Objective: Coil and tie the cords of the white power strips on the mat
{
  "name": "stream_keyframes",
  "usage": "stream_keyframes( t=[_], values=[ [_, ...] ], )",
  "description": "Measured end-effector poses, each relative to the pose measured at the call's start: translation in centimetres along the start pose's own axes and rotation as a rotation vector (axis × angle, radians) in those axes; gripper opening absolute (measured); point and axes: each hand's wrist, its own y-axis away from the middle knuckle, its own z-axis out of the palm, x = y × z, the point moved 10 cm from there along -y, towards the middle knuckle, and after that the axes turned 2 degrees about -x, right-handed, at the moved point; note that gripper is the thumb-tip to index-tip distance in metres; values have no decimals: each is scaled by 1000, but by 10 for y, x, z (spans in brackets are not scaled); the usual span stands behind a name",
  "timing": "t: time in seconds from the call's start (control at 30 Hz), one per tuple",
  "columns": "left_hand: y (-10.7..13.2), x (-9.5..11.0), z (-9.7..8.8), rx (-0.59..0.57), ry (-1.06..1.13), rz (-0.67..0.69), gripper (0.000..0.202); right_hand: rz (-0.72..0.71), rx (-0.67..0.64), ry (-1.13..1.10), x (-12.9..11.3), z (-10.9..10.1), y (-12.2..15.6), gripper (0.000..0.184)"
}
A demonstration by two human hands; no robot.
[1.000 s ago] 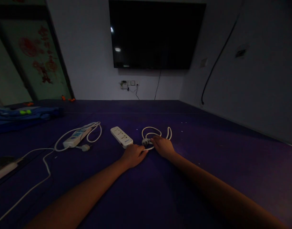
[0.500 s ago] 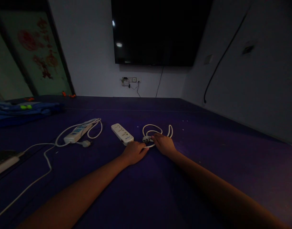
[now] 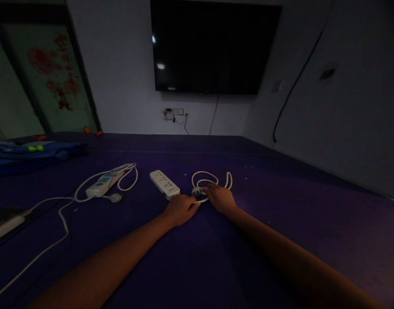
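A white power strip (image 3: pixel 164 183) lies slanted on the purple floor mat, its sockets facing up. My left hand (image 3: pixel 181 209) is closed at its near end, thumb and forefinger pinching the white power cord (image 3: pixel 201 201) there; the other fingertips are hidden. Just to the right, my right hand (image 3: pixel 220 197) is closed on the same cord, right behind the plug (image 3: pixel 197 191), whose pins point toward my left hand. Beyond the right hand, the cord lies in loose loops, with a folded bend sticking up past the knuckles.
Left of me lies a second white power strip (image 3: pixel 103 183) with its coiled cord and plug (image 3: pixel 115 198). A white device (image 3: pixel 7 227) with a cable sits at the far left edge, near blue cloth (image 3: pixel 55 150). A television (image 3: pixel 212 47) hangs above wall sockets (image 3: pixel 177 112).
The whole view has shifted slightly, with the scene sitting a little lower. Both hands keep nearly the same hold on the cord, and the power strip has not visibly moved.
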Motion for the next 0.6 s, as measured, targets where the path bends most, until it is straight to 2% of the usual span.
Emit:
stream_keyframes(
  t=[0.6],
  values=[
    [0, 1, -1, 6, -18, -4, 39, 27, -36, 19, 1, 1, 0, 45]
  ],
)
